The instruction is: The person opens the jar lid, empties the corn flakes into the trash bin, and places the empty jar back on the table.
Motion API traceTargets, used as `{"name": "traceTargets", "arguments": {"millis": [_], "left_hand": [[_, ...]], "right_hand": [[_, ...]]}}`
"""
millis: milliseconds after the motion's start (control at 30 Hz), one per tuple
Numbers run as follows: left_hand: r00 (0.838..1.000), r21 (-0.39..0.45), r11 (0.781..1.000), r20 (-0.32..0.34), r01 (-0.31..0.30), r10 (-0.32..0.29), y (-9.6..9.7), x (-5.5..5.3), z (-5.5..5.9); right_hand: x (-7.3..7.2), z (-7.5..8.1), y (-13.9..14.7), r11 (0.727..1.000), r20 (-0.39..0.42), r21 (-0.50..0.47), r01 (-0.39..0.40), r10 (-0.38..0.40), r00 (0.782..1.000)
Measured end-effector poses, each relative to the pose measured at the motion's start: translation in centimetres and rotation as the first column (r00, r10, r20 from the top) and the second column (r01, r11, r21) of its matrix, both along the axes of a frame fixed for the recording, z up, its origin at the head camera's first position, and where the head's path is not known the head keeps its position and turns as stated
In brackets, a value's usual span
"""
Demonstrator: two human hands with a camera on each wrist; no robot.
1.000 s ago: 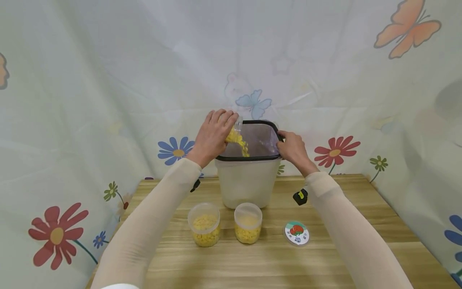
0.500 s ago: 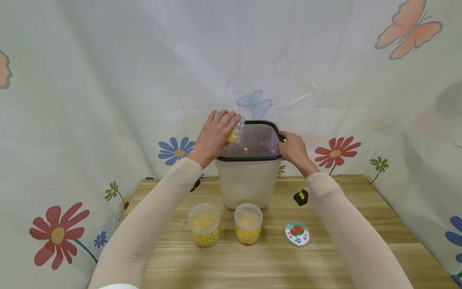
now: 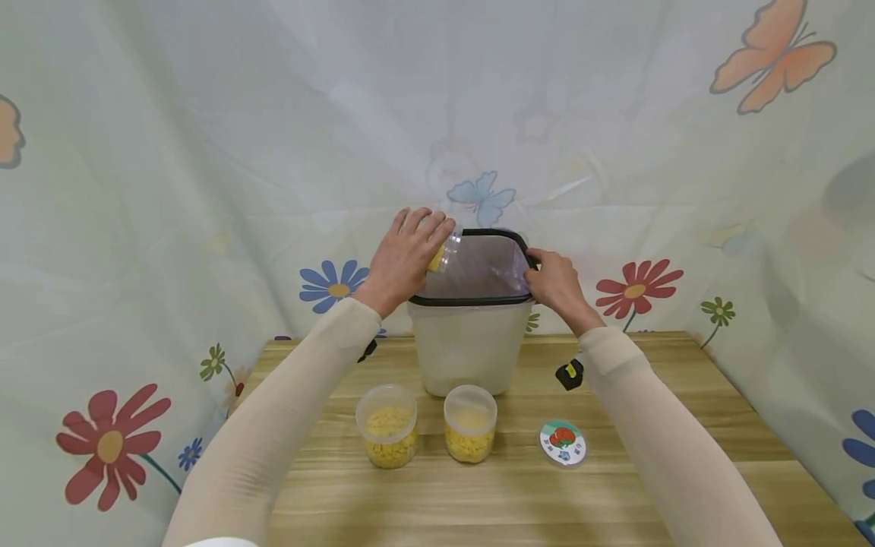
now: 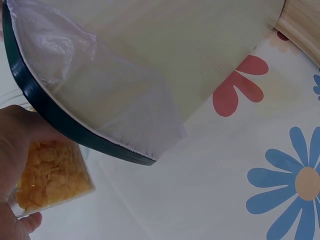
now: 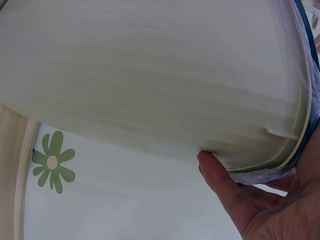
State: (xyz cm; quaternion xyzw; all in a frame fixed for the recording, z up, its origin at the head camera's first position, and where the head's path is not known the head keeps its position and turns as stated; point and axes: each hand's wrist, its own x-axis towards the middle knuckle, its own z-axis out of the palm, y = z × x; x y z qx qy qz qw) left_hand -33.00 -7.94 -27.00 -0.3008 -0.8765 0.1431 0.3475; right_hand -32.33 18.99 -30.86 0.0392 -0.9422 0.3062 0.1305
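With its back upward, the left hand (image 3: 403, 257) curls its fingers round a tilted clear tub (image 3: 448, 254) of yellow flakes (image 4: 52, 177). Right of those fingers, across a lined bin (image 3: 466, 346), the right hand (image 3: 554, 279) grips the black rim (image 3: 472, 301); below its fingers, a round disc (image 3: 563, 442) shows red artwork and unreadably small writing.

From the head, looks forward and down from farthest back, across the wood-grain table (image 3: 519, 501) to the black-rimmed cream plastic bin (image 3: 470, 346). From the left wrist, looks closely, tilted, along the bin's left side; from the right wrist, equally near, along its right. Shares the bin in all three.
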Motion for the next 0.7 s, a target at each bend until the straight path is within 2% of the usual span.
{"name": "traceTargets", "arguments": {"millis": [700], "left_hand": [[1.000,0.007,1.000,-0.010,0.013,-0.013,-0.35,-0.01,-0.27]], "right_hand": [[0.00,-0.20,-0.07,1.000,0.031,-0.019,-0.012,0.013,0.999]]}}
